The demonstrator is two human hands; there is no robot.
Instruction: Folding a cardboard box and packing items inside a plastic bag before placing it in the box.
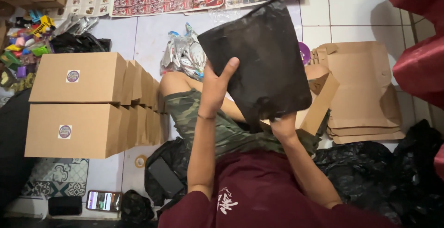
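The left hand grips the left edge of a black bag, thumb on the front. The right hand goes into the bag from below, so its fingers are hidden. The bag is held up over the lap, with brown boxes stacked nearby on the floor.

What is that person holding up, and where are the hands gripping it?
A black plastic bag. The left hand grips its left edge, thumb across the front. The right hand is at its bottom edge, mostly hidden behind it, so that grip cannot be told exactly.
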